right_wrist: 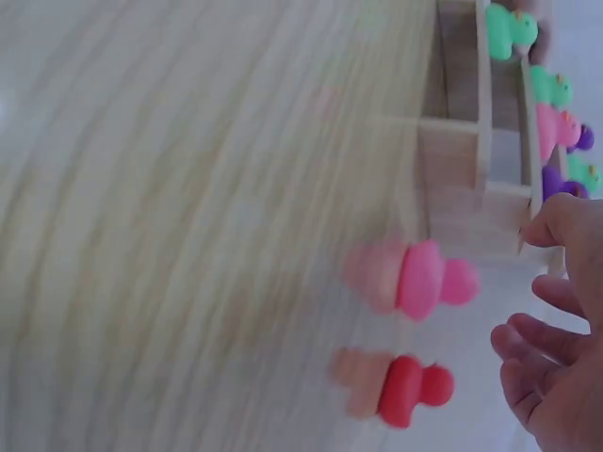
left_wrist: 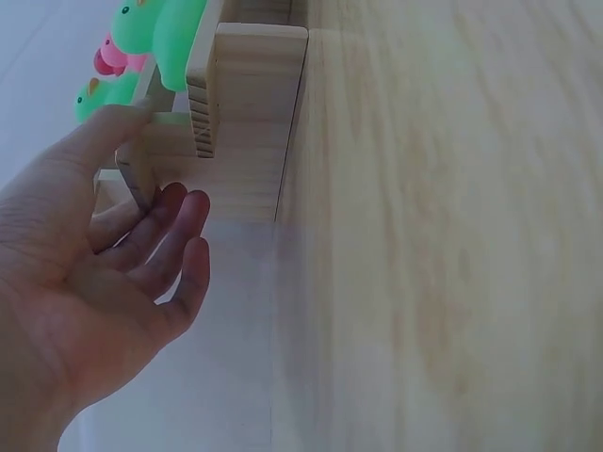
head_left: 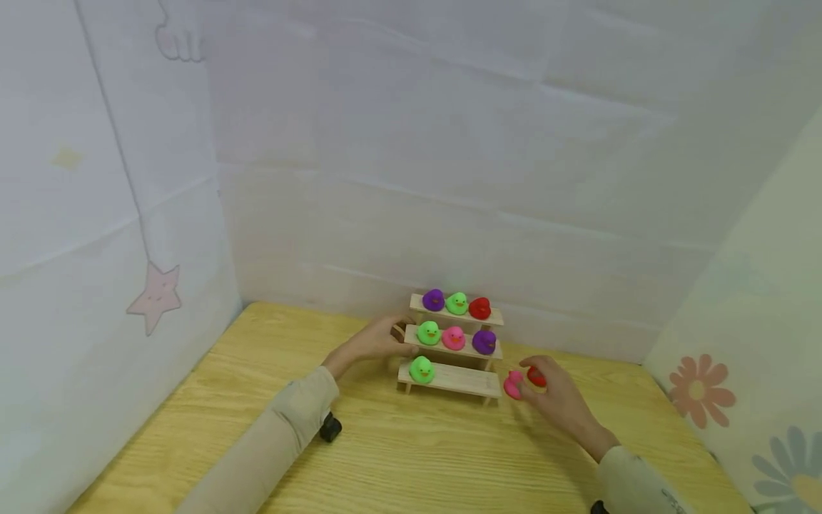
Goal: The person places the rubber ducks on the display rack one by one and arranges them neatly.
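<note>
A three-tier wooden shelf (head_left: 449, 379) carries small rubber ducks. My left hand (head_left: 383, 338) holds the left end of its middle tier, with the thumb (left_wrist: 108, 132) along the board and the other fingers curled beneath. My right hand (head_left: 557, 397) hovers off the shelf's right end, fingers loosely bent and holding nothing. Beside the shelf, a pink duck (head_left: 513, 385) and a red duck (head_left: 536, 377) sit on the table; the right wrist view shows that hand apart from both. A single green duck (head_left: 422, 370) stands at the left of the lowest tier.
On the middle tier are a green duck (head_left: 428, 333), a pink duck (head_left: 453, 338) and a purple duck (head_left: 484, 342). The top tier bears a purple duck (head_left: 433, 300), a green duck (head_left: 457, 303) and a red duck (head_left: 479, 308). Pale cloth walls (head_left: 449, 178) surround the wooden table (head_left: 398, 457).
</note>
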Action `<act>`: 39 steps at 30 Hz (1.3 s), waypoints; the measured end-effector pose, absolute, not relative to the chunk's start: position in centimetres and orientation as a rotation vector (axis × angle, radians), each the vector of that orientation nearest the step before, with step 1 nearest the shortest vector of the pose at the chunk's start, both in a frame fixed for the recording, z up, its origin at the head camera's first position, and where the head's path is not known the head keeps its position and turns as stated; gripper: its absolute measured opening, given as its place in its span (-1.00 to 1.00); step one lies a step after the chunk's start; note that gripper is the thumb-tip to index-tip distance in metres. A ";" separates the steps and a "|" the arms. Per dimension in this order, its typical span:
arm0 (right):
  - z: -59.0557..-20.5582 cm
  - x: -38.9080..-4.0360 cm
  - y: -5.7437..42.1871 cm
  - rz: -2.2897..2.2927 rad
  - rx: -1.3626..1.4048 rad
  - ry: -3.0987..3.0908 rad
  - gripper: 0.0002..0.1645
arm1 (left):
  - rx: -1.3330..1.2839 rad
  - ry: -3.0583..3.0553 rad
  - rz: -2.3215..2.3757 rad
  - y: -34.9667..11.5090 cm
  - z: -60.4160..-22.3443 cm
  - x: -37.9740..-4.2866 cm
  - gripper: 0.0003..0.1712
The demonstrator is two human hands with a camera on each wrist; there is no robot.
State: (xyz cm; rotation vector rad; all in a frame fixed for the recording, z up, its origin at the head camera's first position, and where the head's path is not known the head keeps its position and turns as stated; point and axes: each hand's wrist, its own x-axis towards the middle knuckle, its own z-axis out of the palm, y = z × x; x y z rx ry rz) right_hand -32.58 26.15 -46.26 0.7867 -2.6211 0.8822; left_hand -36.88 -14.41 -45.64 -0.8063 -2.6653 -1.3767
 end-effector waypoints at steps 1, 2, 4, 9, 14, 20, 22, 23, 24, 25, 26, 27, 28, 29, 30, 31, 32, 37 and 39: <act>-46.5 -32.8 26.6 0.872 0.772 -2.640 -0.54 | -0.802 -2.669 -1.384 -14.5 -45.7 -36.9 -0.26; -46.8 -33.0 27.0 0.863 0.762 -2.656 -0.52 | -0.793 -2.676 -1.389 -14.5 -45.7 -36.9 -0.26; -47.3 -33.2 27.6 0.865 0.756 -2.680 -0.47 | -0.773 -2.686 -1.408 -14.6 -45.8 -36.8 -0.27; -48.2 -33.6 28.5 0.924 0.746 -2.728 -0.39 | -0.750 -2.688 -1.463 -14.7 -46.3 -37.2 -0.30; -48.8 -34.4 28.2 0.943 0.755 -2.776 -0.35 | -0.727 -2.673 -1.524 -15.0 -46.8 -37.4 -0.29; -49.5 -35.3 27.8 0.908 0.735 -2.796 -0.38 | -0.740 -2.657 -1.588 -15.1 -46.8 -37.5 -0.26; -49.6 -35.5 27.6 0.914 0.732 -2.797 -0.38 | -0.744 -2.659 -1.593 -15.0 -46.8 -37.4 -0.28; -49.6 -35.5 27.5 0.924 0.726 -2.799 -0.38 | -0.744 -2.660 -1.592 -15.0 -46.8 -37.5 -0.28; -49.7 -35.6 27.4 0.923 0.724 -2.800 -0.38 | -0.742 -2.660 -1.593 -15.0 -46.8 -37.4 -0.28; -49.7 -35.7 27.2 0.927 0.715 -2.806 -0.38 | -0.743 -2.659 -1.592 -15.0 -46.8 -37.5 -0.27; -49.7 -35.8 27.1 0.934 0.706 -2.813 -0.37 | -0.743 -2.658 -1.590 -15.1 -46.9 -37.5 -0.27; -49.7 -35.8 26.9 0.932 0.702 -2.818 -0.38 | -0.746 -2.655 -1.592 -15.1 -46.9 -37.5 -0.26; -49.7 -35.8 26.8 0.929 0.694 -2.825 -0.38 | -0.749 -2.652 -1.596 -15.2 -47.0 -37.5 -0.25; -49.7 -35.9 26.6 0.923 0.684 -2.832 -0.38 | -0.754 -2.648 -1.601 -15.2 -47.0 -37.5 -0.25; -49.7 -35.9 26.5 0.917 0.668 -2.841 -0.39 | -0.760 -2.645 -1.606 -15.2 -47.0 -37.5 -0.24; -49.7 -35.9 26.4 0.914 0.656 -2.850 -0.40 | -0.763 -2.643 -1.612 -15.2 -47.0 -37.5 -0.24; -49.8 -36.0 26.3 0.913 0.647 -2.855 -0.41 | -0.766 -2.642 -1.616 -15.2 -47.0 -37.5 -0.25; -49.8 -36.1 26.0 0.922 0.624 -2.846 -0.46 | -0.749 -2.647 -1.624 -15.2 -47.0 -37.5 -0.29; -49.7 -36.2 26.1 0.937 0.644 -2.835 -0.47 | -0.737 -2.648 -1.631 -15.2 -46.9 -37.5 -0.30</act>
